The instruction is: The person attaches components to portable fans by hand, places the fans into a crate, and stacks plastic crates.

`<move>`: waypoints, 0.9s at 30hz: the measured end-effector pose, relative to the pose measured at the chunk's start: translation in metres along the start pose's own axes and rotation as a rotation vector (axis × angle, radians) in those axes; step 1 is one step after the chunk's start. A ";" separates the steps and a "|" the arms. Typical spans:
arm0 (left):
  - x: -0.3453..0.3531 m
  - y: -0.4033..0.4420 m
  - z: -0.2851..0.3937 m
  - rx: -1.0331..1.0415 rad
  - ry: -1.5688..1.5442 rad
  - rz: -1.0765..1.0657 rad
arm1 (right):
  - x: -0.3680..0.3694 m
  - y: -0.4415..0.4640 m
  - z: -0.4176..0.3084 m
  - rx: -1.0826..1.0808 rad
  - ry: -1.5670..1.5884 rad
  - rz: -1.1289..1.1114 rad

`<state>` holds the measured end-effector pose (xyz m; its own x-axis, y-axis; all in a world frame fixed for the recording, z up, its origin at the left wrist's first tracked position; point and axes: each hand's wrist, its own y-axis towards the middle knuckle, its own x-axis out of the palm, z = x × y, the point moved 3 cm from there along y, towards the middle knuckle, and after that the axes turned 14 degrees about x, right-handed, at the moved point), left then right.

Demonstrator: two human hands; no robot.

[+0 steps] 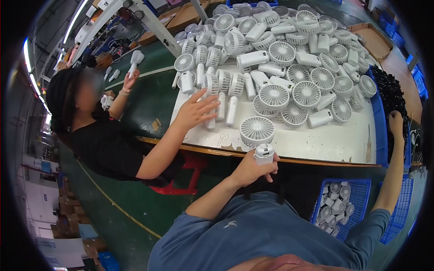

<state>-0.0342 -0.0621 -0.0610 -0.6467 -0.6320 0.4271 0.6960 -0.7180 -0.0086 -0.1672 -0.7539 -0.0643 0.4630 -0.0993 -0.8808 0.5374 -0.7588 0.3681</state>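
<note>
My left hand (254, 169) is closed around the handle of a white handheld fan (257, 130) at the table's front edge. The fan's round grille points away from me, and the handle's end with a small dark port faces me. On the right, my right hand (396, 123) reaches into a blue bin (380, 118) of black cord-like pieces (389, 92). Its fingers are bunched among them, and what they pinch is too small to make out. A big heap of white handheld fans (282, 53) covers much of the white tabletop (289, 142) beyond my left hand.
To the left sits a co-worker (106, 135), one hand (197, 110) over fans on the table, the other holding up a white fan (136, 59). A blue crate (367, 192) with more fans stands below the table edge. A red stool (192, 174) is beneath the co-worker.
</note>
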 end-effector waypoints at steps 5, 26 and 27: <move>0.000 0.001 0.001 -0.001 0.015 0.017 | -0.022 -0.011 -0.028 0.154 0.078 -0.104; 0.007 0.005 0.004 -0.005 -0.035 0.055 | -0.054 -0.055 -0.084 0.238 0.547 -0.066; 0.010 0.005 0.004 -0.026 -0.075 0.044 | -0.062 -0.078 -0.115 0.197 0.702 -0.086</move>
<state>-0.0360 -0.0710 -0.0534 -0.5897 -0.6406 0.4919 0.7145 -0.6977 -0.0522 -0.1568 -0.6147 -0.0046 0.8029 0.3513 -0.4816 0.4862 -0.8534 0.1881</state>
